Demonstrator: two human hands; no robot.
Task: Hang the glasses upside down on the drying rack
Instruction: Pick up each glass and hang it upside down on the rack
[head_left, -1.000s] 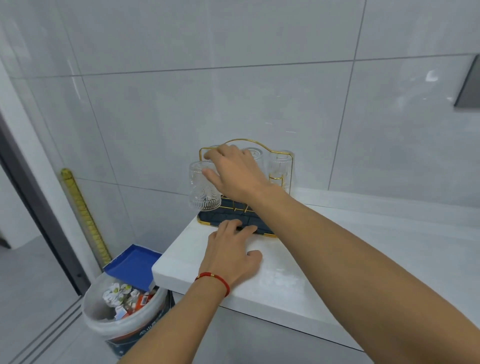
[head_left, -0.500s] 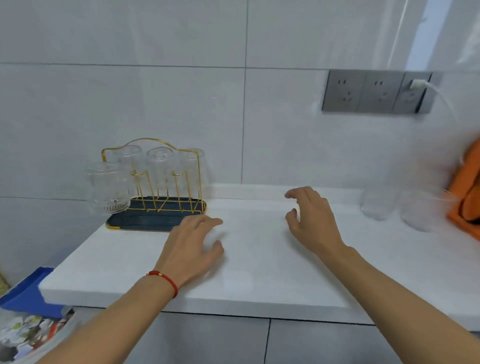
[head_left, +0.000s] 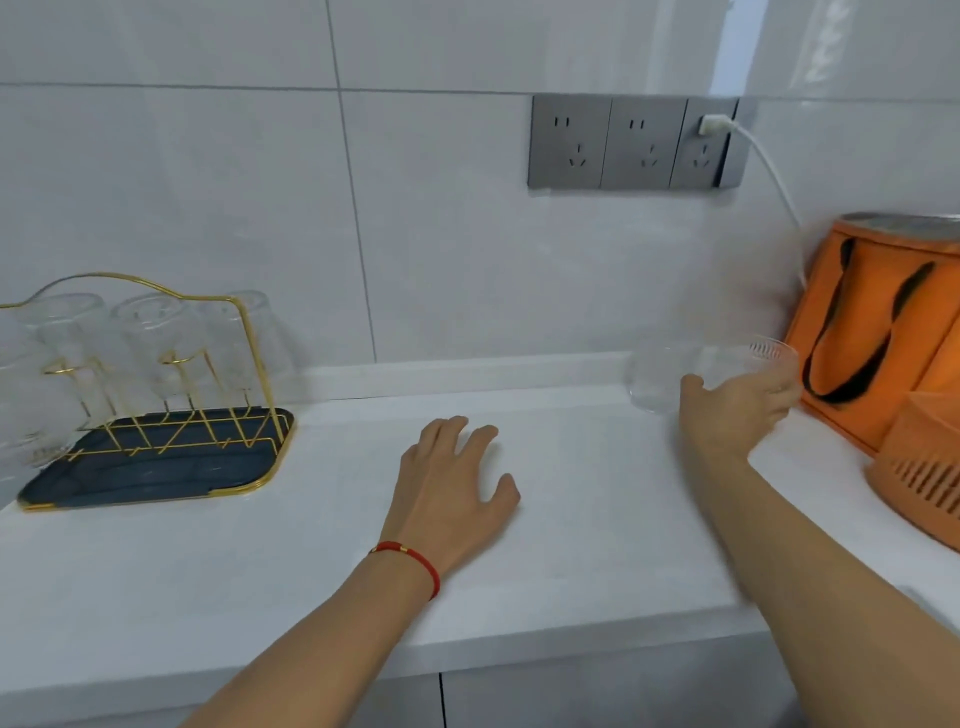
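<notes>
A gold wire drying rack (head_left: 254, 358) on a dark tray (head_left: 156, 480) stands at the counter's left end. Several clear glasses (head_left: 150, 338) hang upside down on its pegs. At the right, near the wall, my right hand (head_left: 737, 405) is wrapped around a clear glass (head_left: 771, 356), which stands upright with its ribbed rim up. A second clear glass (head_left: 652, 382) stands just left of that hand, upright on the counter. My left hand (head_left: 457, 488), with a red cord at the wrist, lies flat and empty on the white counter (head_left: 322, 561), fingers spread.
An orange bag (head_left: 883, 322) with black handles and an orange slotted basket (head_left: 919, 467) stand at the far right. Grey wall sockets (head_left: 608, 143) carry a white plug and cable (head_left: 769, 171). The counter's front edge runs below my forearms.
My right hand left the rack, crossed to the right and closed around a glass by the orange bag. My left hand slid right along the counter. The view swung right.
</notes>
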